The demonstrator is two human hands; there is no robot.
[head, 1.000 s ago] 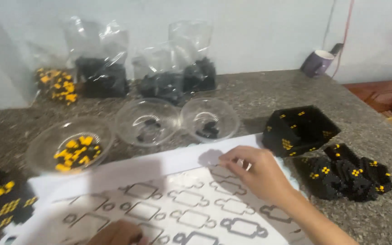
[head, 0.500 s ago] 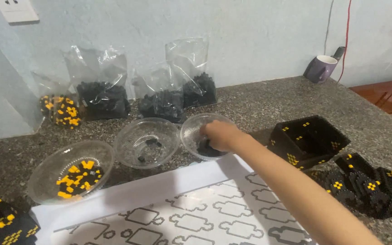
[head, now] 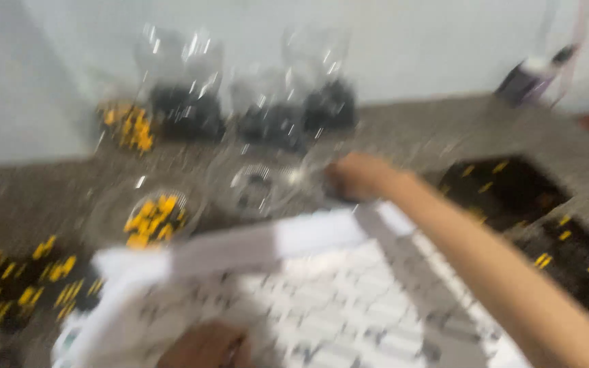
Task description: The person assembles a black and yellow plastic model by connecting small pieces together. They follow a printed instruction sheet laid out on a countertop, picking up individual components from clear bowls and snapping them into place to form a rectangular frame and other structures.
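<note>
Clear bowl (head: 308, 178), centre frame, looks light, stiff, slippery plastic, best held by its rim; right hand (head: 357, 176) reaches it, grip unreadable through blur.

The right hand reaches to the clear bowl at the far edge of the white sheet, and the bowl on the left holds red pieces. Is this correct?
Not quite: in the head view the pieces in the left bowl are yellow, not red. The right hand does reach to a clear bowl beyond the white sheet.

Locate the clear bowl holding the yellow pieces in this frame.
In the blurred head view, the clear bowl of yellow pieces sits left of centre on the grey counter, just beyond the white sheet's far-left edge.
</note>
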